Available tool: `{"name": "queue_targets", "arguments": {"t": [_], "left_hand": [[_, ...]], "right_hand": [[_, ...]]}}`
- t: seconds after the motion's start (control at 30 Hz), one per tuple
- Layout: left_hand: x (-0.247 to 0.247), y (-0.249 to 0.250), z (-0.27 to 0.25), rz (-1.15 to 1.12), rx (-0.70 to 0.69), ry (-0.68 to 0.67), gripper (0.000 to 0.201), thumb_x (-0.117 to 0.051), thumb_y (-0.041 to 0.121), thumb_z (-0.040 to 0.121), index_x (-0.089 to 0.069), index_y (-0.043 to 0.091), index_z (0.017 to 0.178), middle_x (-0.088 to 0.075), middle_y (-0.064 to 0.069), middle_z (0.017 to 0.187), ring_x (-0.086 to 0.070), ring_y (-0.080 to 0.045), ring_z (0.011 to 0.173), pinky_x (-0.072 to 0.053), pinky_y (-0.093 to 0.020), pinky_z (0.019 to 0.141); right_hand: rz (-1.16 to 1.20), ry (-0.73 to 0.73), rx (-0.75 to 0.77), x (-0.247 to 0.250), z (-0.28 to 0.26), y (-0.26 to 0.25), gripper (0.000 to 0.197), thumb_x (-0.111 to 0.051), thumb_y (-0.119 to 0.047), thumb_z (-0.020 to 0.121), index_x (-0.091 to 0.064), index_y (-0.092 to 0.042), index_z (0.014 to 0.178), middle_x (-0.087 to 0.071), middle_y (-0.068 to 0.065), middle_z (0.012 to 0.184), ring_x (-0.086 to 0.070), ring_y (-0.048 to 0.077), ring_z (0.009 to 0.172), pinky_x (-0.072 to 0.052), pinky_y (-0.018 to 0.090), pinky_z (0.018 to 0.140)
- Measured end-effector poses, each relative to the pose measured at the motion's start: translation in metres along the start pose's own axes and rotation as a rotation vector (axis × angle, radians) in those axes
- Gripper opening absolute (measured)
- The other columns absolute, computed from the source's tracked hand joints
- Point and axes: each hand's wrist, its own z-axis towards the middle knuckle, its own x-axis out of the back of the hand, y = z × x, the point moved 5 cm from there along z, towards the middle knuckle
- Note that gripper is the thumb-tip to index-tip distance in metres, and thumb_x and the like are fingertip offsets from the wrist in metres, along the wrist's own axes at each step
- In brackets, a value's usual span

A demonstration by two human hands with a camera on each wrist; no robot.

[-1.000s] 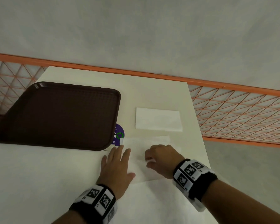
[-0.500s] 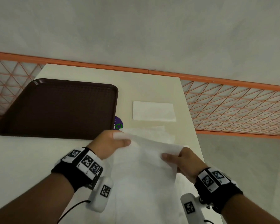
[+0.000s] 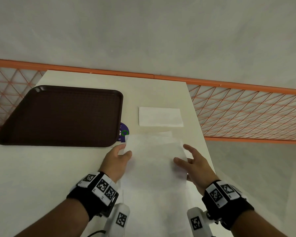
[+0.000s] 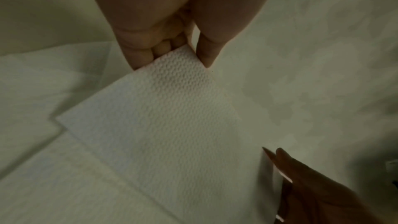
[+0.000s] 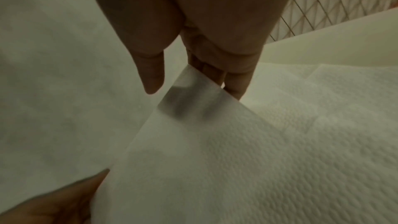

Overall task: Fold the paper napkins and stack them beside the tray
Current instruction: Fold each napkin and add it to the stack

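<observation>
The held napkin is seen as thin white paper — embossed with a fine dimpled texture, matt. The tray looks like dark brown plastic, finely textured; the surface — smooth, matt cream.

White embossed napkin is up off the table, its far corners pinched, sheet hanging toward six o'clock. A folded napkin lies flat at twelve o'clock of it, three o'clock of the brown tray.
</observation>
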Motion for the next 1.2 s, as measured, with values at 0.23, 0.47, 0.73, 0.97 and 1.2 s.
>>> {"name": "queue_targets", "arguments": {"t": [0.23,0.47,0.73,0.97,1.2], "left_hand": [[0.006,0.032,-0.011,0.093,-0.24,-0.183,0.05,-0.075,0.025,0.08,-0.057,0.036,0.126,-0.06,0.007,0.122,-0.053,-0.011,0.118,-0.042,-0.03,0.104],[0.009,0.048,-0.018,0.356,-0.49,-0.003,0.009,-0.07,0.023,0.085,-0.069,0.027,0.093,-0.057,0.017,0.105,-0.056,-0.007,0.103,-0.046,-0.021,0.09],[0.003,0.044,-0.022,0.407,-0.584,-0.017,0.018,-0.058,0.03,0.093,-0.066,0.022,0.107,-0.066,0.012,0.104,-0.058,-0.002,0.098,-0.048,-0.022,0.09],[-0.014,0.011,-0.005,0.546,-0.469,-0.062,0.017,-0.053,0.033,0.095,-0.062,0.025,0.107,-0.068,0.008,0.096,-0.063,-0.011,0.091,-0.052,-0.031,0.085],[-0.028,-0.007,-0.004,0.904,-0.42,0.069,0.055,-0.043,0.043,0.097,-0.028,0.023,0.147,-0.029,0.003,0.152,-0.03,-0.017,0.137,-0.031,-0.032,0.111]], "right_hand": [[-0.226,0.033,0.216,0.003,-0.008,-0.025,0.035,-0.079,-0.01,0.076,-0.07,-0.029,0.104,-0.067,0.008,0.075,-0.06,0.021,0.064,-0.056,0.04,0.069],[-0.447,0.18,0.365,0.008,-0.015,-0.039,0.016,-0.077,-0.02,0.08,-0.069,-0.034,0.079,-0.066,-0.009,0.097,-0.061,0.011,0.088,-0.041,0.01,0.07],[-0.477,0.146,0.428,0.011,-0.015,-0.04,0.013,-0.069,-0.021,0.087,-0.067,-0.031,0.079,-0.068,-0.017,0.076,-0.059,-0.001,0.074,-0.041,0.012,0.065],[-0.599,0.146,0.181,0.008,0.009,0.001,0.004,-0.067,-0.027,0.088,-0.068,-0.025,0.084,-0.067,-0.011,0.079,-0.062,0.013,0.078,-0.045,0.019,0.063],[-0.976,0.204,0.169,0.0,0.02,0.031,0.053,-0.061,-0.043,0.088,-0.046,-0.025,0.136,-0.05,-0.004,0.129,-0.049,0.019,0.118,-0.044,0.033,0.097]]}}
